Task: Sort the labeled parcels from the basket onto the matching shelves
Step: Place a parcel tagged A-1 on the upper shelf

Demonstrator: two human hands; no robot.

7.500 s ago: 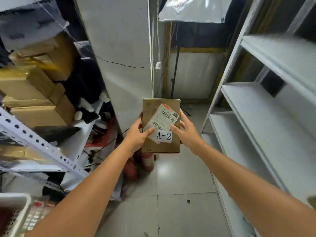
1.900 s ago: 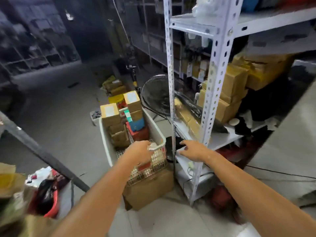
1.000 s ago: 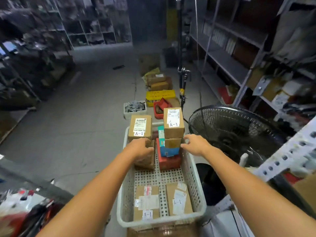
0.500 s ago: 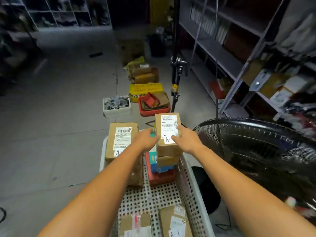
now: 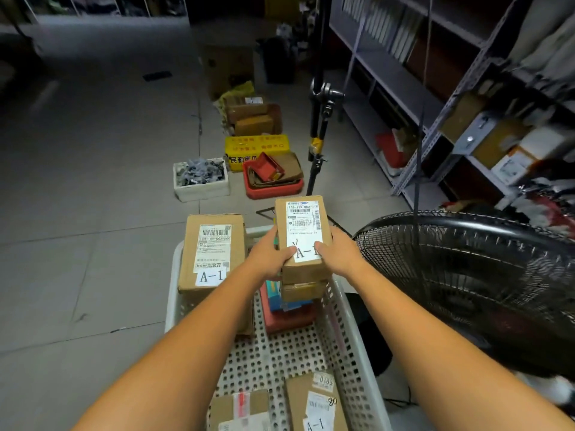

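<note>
A white perforated basket (image 5: 348, 334) stands on the floor below me. Both hands hold a brown cardboard parcel (image 5: 303, 222) with a white shipping label; its "A-" mark is partly covered by my thumb. My left hand (image 5: 269, 256) grips its left side, my right hand (image 5: 337, 251) its right side. The parcel sits on top of a stack of smaller boxes (image 5: 292, 306), brown, blue and red. A second brown parcel marked A-1 (image 5: 213, 247) stands upright at the basket's far left. Two flat parcels (image 5: 280, 405) lie in the near end.
A large black floor fan (image 5: 466, 284) stands close on the right. Beyond the basket on the tiled floor are a white tub (image 5: 200, 178), a red tray (image 5: 272, 177), a yellow crate (image 5: 256, 149) and a black stand pole (image 5: 317, 119). Grey metal shelves (image 5: 441, 98) run along the right.
I have turned from the shelves back to the basket. Both hands, empty a second ago, closed on the top parcel of the right stack half a second ago and still hold it.
</note>
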